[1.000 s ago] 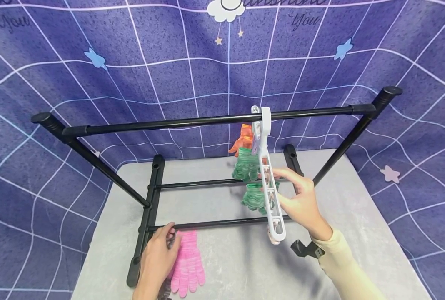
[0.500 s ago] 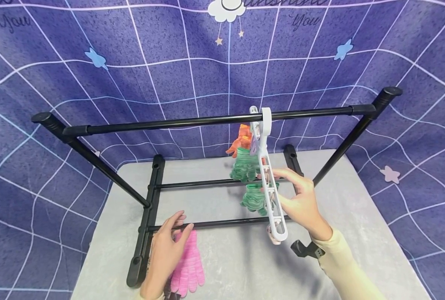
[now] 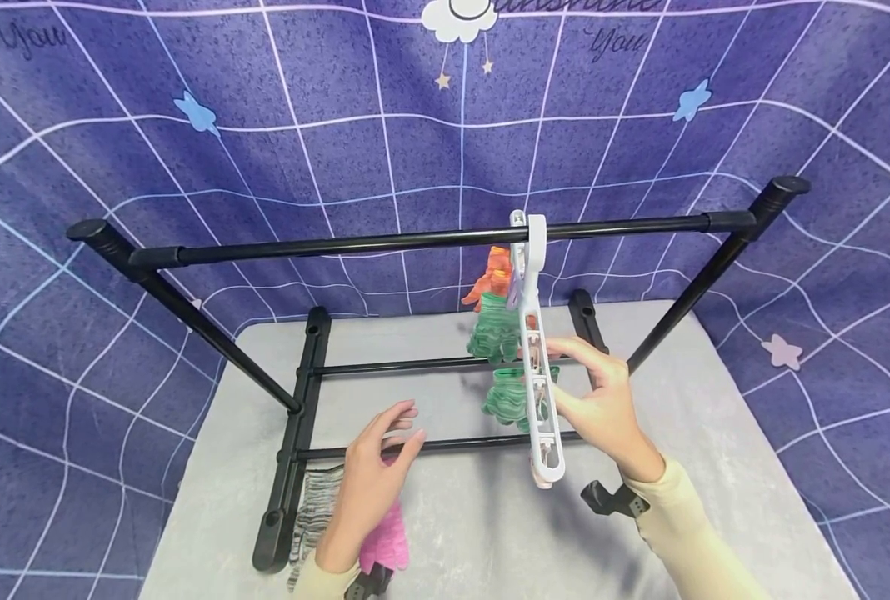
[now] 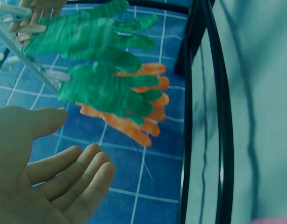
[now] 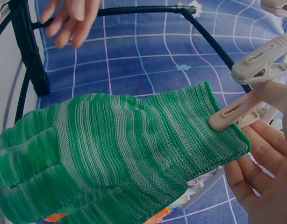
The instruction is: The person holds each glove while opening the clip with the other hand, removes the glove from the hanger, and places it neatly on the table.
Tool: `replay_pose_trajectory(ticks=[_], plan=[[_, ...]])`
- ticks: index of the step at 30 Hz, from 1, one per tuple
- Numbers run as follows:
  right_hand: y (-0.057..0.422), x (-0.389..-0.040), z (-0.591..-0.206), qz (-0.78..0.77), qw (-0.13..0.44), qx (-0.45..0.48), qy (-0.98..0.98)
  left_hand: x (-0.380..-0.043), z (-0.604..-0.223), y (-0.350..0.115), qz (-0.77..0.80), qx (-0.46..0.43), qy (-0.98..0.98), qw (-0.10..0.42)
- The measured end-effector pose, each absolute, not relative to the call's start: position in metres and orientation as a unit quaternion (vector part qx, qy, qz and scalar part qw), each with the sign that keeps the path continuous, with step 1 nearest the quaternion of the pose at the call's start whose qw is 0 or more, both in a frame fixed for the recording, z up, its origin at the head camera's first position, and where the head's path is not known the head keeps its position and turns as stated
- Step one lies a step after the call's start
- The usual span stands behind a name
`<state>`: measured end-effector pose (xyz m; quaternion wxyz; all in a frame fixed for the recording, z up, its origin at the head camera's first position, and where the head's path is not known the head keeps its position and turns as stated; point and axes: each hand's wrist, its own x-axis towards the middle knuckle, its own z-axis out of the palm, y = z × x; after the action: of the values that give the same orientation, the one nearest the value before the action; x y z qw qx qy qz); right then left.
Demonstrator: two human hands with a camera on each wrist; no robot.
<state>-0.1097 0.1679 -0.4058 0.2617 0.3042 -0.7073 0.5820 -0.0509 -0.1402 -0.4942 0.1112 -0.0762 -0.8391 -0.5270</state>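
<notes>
Rack (image 3: 460, 444): set on surface (image 3: 475, 533) (curtain (image 3: 325, 158) hung behind)
Hanger (image 3: 539, 380): hooked over top bar (image 3: 385, 242)
Loose glove (image 3: 388, 535): laid left of hanger

Pale grey tabletop (image 3: 475, 521), faintly mottled. Black rack (image 3: 415, 365) standing on it. Left front: pink glove (image 3: 387, 542), grey-black striped knit (image 3: 319, 504) beside it, near rack's foot.

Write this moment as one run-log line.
right hand: pinches beige plastic clip on green striped knit glove; left hand: holds nothing; pink knit glove: on grey tabletop; white plastic hanger: hooked over black tubular rail
</notes>
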Motion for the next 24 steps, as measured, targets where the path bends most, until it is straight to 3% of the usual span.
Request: replay_pose_trajectory(ticks=[8, 24], plan=[[0.167, -0.110, -0.406, 0.601, 0.249, 0.311, -0.693, -0.065, -0.488, -0.120, -0.531, -0.147, -0.822, 0.144], [0.166, -0.109, -0.405, 0.610, 0.249, 0.311, -0.685, -0.081, -0.458, -0.091, -0.557, -0.199, -0.794, 0.141]])
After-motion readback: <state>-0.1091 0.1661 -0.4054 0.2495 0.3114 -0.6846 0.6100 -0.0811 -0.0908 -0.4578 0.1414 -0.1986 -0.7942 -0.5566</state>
